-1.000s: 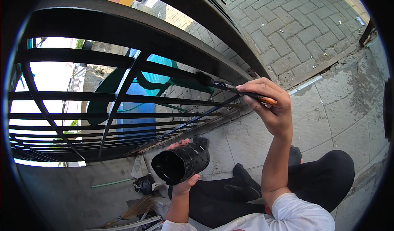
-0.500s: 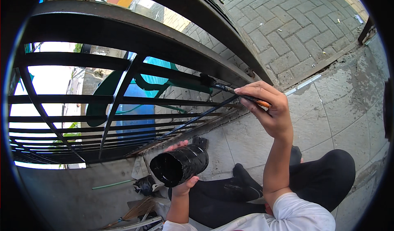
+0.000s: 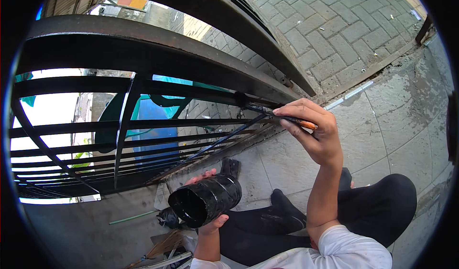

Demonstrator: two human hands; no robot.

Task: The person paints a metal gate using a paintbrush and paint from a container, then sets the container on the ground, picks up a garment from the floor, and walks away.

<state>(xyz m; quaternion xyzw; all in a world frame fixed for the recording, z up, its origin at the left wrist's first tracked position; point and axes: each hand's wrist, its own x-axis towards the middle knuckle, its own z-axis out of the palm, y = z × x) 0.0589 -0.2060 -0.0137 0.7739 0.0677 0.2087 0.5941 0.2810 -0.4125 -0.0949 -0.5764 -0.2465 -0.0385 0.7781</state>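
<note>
My right hand [image 3: 315,133] pinches a paintbrush [image 3: 260,108] by its orange-tipped handle. The dark bristles press against a bar of a black metal gate [image 3: 71,128], close to the bar's near end. Lower down, my left hand [image 3: 213,225] is wrapped round a black, paint-coated can [image 3: 217,197]. The can is tilted on its side, its open mouth facing left toward me. Inside, the can looks dark and wet, and how much paint it holds cannot be made out. The can's body hides part of the left palm.
My folded legs [image 3: 258,221] in black rest on grey floor tiles [image 3: 377,140]. Lower left are a broom [image 3: 160,250], a thin green stick [image 3: 131,218] and a black bundle [image 3: 167,218]. Beyond the gate are a blue panel [image 3: 155,140] and paving bricks [image 3: 334,35].
The brush bristles have shifted slightly down with the bar they touch. The can has moved a little left and down. The gate bars appear shifted left in view.
</note>
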